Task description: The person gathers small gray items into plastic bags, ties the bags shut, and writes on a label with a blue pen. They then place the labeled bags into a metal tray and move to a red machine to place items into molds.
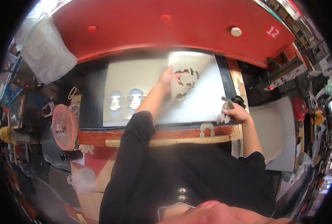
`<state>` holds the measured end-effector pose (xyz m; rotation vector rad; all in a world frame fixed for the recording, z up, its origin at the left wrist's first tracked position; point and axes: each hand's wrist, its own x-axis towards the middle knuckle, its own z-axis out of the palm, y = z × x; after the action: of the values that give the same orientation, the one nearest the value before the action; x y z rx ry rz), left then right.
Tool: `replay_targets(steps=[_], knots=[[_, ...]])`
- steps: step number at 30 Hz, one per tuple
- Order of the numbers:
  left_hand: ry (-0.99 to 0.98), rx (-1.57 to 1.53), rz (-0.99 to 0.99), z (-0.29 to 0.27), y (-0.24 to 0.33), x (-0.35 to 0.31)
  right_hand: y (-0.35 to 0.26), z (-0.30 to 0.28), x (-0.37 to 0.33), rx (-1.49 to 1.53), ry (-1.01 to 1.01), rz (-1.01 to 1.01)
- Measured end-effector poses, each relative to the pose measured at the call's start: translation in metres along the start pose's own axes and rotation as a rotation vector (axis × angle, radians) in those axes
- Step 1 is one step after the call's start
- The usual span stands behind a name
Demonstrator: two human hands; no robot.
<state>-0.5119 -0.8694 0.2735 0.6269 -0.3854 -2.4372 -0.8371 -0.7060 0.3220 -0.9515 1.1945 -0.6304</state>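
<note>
My left hand (167, 78) reaches forward onto a pale grey sheet (136, 74) lying on the bed of a red press (166, 26); its fingers rest at a cut-out piece (184, 84) in the sheet. Two more cut shapes (125, 100) show as holes at the sheet's left. My right hand (236, 113) rests at the bed's right edge, closed on a small stack of grey cut-out pieces (225, 112). One loose cut-out piece (207, 129) lies on the front edge.
A wooden strip (166, 142) runs along the bed's front. A pink fan (64, 126) stands at the left, with a clear plastic bag (43, 48) above it. Grey sheets (281, 130) are stacked at the right. Cluttered shelves line both sides.
</note>
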Motion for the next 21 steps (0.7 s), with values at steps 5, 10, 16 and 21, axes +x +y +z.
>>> replay_targets(steps=[5, 10, 16, 21], knots=[[0.049, 0.123, 0.058, -0.001, -0.007, 0.010, 0.057, 0.047, -0.019, -1.022, 0.152, -0.123], [0.113, 0.406, 0.118, 0.011, -0.002, 0.009, 0.086, 0.095, -0.021, -1.053, 0.522, -0.429], [0.210, 0.697, 0.240, 0.047, -0.013, 0.000, 0.088, 0.086, -0.012, -1.025, 0.474, -0.249], [0.340, 1.546, 0.543, 0.061, -0.051, -0.022, 0.059, 0.071, -0.023, -0.881, 0.331, -0.355]])
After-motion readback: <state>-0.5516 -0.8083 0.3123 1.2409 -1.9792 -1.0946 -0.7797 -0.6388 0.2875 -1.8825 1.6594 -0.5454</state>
